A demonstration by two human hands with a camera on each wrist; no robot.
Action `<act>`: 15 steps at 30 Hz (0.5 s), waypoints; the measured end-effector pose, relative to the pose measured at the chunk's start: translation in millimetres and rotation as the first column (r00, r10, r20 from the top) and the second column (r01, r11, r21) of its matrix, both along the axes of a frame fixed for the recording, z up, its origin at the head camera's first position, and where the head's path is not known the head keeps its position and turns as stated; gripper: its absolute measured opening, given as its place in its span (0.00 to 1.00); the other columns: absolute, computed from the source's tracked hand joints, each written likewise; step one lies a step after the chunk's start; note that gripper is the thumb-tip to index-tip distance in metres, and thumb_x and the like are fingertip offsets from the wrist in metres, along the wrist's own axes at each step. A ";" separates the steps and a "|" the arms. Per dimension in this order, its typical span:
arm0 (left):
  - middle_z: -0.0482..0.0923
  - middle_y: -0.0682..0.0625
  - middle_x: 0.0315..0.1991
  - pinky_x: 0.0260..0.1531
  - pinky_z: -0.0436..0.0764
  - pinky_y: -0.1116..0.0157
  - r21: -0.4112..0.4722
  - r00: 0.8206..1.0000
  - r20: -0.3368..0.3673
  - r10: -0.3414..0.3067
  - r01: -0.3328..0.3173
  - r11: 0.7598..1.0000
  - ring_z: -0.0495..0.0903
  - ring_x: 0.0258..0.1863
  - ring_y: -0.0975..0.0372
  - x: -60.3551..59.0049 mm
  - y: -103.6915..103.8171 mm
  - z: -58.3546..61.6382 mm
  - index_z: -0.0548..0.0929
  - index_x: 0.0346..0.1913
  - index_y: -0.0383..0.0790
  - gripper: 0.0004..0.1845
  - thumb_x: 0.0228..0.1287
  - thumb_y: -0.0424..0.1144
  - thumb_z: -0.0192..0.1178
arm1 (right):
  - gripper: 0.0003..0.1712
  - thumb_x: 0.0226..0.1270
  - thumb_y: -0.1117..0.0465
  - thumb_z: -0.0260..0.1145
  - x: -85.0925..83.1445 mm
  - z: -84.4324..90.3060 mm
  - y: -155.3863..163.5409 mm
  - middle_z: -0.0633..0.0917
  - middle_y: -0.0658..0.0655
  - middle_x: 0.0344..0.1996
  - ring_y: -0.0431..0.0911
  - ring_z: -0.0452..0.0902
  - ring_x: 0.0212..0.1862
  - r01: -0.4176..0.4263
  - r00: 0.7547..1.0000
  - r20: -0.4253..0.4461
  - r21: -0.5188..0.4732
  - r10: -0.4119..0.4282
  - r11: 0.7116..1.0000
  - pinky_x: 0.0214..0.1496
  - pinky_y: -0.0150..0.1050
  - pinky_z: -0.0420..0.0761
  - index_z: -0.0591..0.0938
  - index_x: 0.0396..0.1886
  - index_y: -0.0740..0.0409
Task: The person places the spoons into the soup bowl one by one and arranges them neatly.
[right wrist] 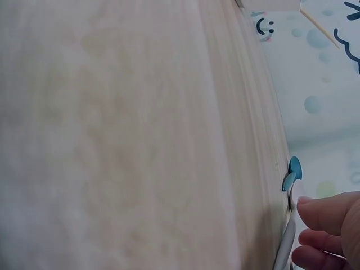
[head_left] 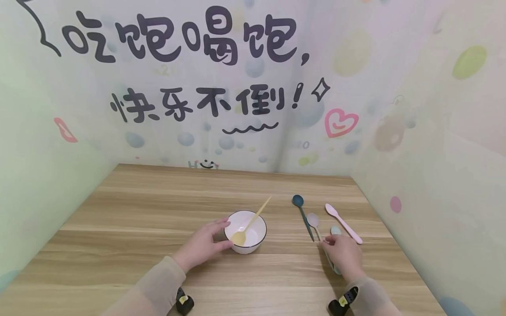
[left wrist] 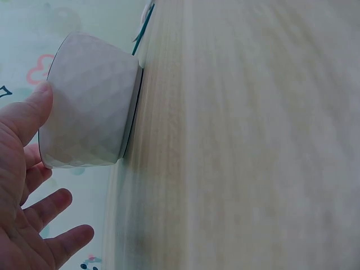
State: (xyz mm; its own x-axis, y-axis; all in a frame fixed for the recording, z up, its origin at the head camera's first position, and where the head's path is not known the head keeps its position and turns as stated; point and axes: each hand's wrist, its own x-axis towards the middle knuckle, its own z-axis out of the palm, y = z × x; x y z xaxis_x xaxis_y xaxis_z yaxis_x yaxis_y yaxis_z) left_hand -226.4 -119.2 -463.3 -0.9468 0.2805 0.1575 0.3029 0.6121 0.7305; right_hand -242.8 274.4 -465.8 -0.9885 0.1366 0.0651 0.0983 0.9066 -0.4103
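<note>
At the table's middle my left hand (head_left: pixel 207 241) holds the left side of a white bowl (head_left: pixel 257 239) with a dark rim. Its thumb and fingers are at the rim, and two more fingers spread free below it in the left wrist view. A yellow spoon (head_left: pixel 239 238) leans inside the bowl, handle up to the right. On the right, my right hand (head_left: pixel 345 254) pinches the handle of a greyish-beige spoon (head_left: pixel 312 220). A light green spoon (head_left: pixel 335 230) lies partly hidden under that hand.
A dark teal spoon (head_left: pixel 298 201) lies left of the beige one, and a pink spoon (head_left: pixel 348 228) lies to the right. The wooden table (head_left: pixel 118 210) meets patterned walls at the back and both sides. Each wrist wears a black camera.
</note>
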 end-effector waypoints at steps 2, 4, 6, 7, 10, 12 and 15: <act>0.66 0.48 0.69 0.67 0.61 0.48 0.001 1.000 0.001 0.001 -0.001 1.000 0.62 0.69 0.50 0.1 0.0 0.2 0.75 0.63 0.36 0.33 0.57 0.47 0.70 | 0.18 0.58 0.49 0.71 0.7 -1.3 0.3 0.87 0.56 0.36 0.50 0.80 0.37 0.012 1.000 0.002 -0.009 -0.012 1.000 0.34 0.45 0.72 0.87 0.38 0.58; 0.66 0.48 0.69 0.67 0.61 0.48 0.000 1.000 0.000 0.002 -0.002 1.000 0.62 0.69 0.50 0.2 0.1 0.4 0.75 0.63 0.36 0.32 0.57 0.46 0.70 | 0.18 0.57 0.47 0.72 1.1 -2.8 0.4 0.87 0.54 0.35 0.48 0.79 0.35 0.027 1.000 0.008 -0.020 -0.027 0.999 0.32 0.43 0.71 0.88 0.38 0.56; 0.67 0.48 0.69 0.67 0.61 0.48 -0.003 1.000 -0.004 0.004 -0.004 1.000 0.62 0.69 0.50 0.4 0.0 0.5 0.75 0.63 0.36 0.33 0.57 0.47 0.70 | 0.18 0.56 0.46 0.72 1.4 -4.6 0.4 0.87 0.53 0.34 0.46 0.79 0.34 0.044 0.999 0.018 -0.034 -0.044 0.998 0.30 0.41 0.70 0.88 0.38 0.54; 0.67 0.48 0.69 0.67 0.61 0.48 -0.003 1.000 -0.005 0.004 -0.004 1.000 0.62 0.69 0.50 0.4 0.0 0.5 0.75 0.63 0.36 0.33 0.56 0.47 0.70 | 0.18 0.55 0.46 0.72 1.4 -5.6 0.4 0.87 0.52 0.34 0.46 0.78 0.34 0.053 0.998 0.020 -0.038 -0.052 0.998 0.29 0.41 0.69 0.88 0.38 0.54; 0.67 0.48 0.69 0.67 0.62 0.49 -0.006 1.000 -0.013 0.002 -0.002 1.000 0.62 0.69 0.50 0.4 0.0 0.5 0.75 0.63 0.36 0.33 0.56 0.47 0.70 | 0.18 0.55 0.45 0.73 1.2 -8.6 0.4 0.87 0.51 0.34 0.45 0.77 0.33 0.072 0.997 0.023 -0.046 -0.071 0.996 0.28 0.40 0.68 0.88 0.37 0.52; 0.67 0.48 0.69 0.67 0.62 0.48 -0.003 1.000 -0.017 0.000 0.000 1.000 0.62 0.69 0.50 0.3 -0.1 0.3 0.76 0.63 0.36 0.33 0.56 0.47 0.70 | 0.18 0.54 0.44 0.73 1.6 -9.6 0.3 0.87 0.51 0.34 0.44 0.76 0.32 0.074 0.997 0.017 -0.050 -0.073 0.996 0.27 0.39 0.67 0.88 0.37 0.52; 0.67 0.48 0.69 0.67 0.62 0.48 -0.003 1.000 -0.023 -0.003 0.003 1.000 0.62 0.69 0.50 0.4 -0.4 -0.1 0.76 0.63 0.36 0.33 0.56 0.47 0.70 | 0.19 0.54 0.44 0.73 2.5 -11.2 0.1 0.87 0.51 0.33 0.43 0.75 0.30 0.072 0.997 0.008 -0.048 -0.072 0.996 0.25 0.38 0.66 0.88 0.36 0.52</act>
